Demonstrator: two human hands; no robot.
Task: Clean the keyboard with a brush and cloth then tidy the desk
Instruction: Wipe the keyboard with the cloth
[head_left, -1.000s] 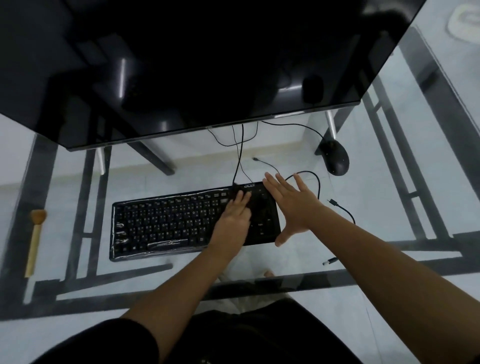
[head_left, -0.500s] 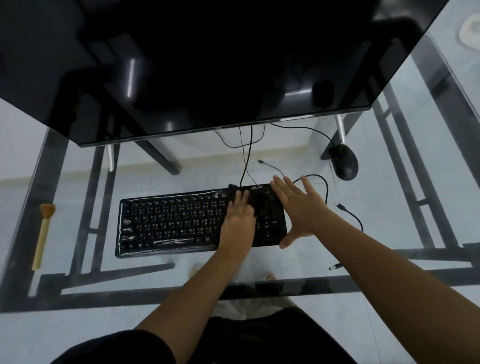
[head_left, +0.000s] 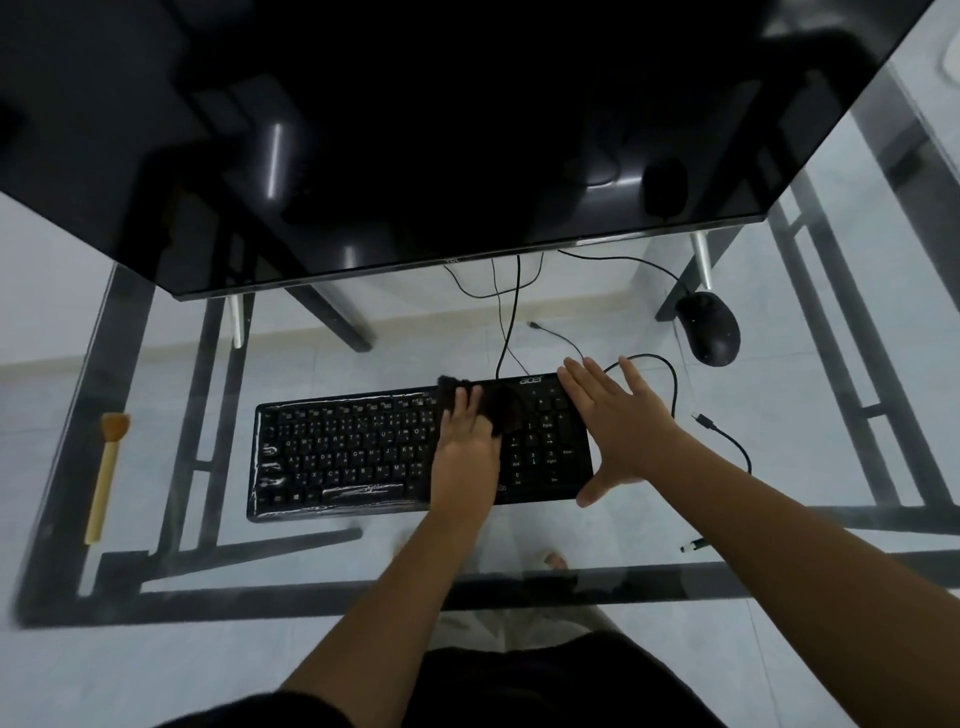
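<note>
With the cloth (head_left: 501, 410) pressed flat under it, the left hand (head_left: 465, 457) sits mid-frame on the keyboard (head_left: 363, 452), fingers together on the dark fabric near the top row, just left of the number pad. The right hand (head_left: 618, 431) lies open, fingers spread, palm down over the keyboard's right end, thumb at the near edge, apparently bracing it; it grips nothing. Step in hand looks like the cloth wipe. Best done with short, light strokes along the rows while the right hand keeps the board from sliding on the glass desk (head_left: 171, 582), and clear of the cable (head_left: 509, 322) at the back edge. Brush (head_left: 106, 478) lies unused at the left edge of the frame, well apart from the keyboard. Mouse (head_left: 709, 327) sits upper right, under the monitor (head_left: 415, 130). No containers in view.
</note>
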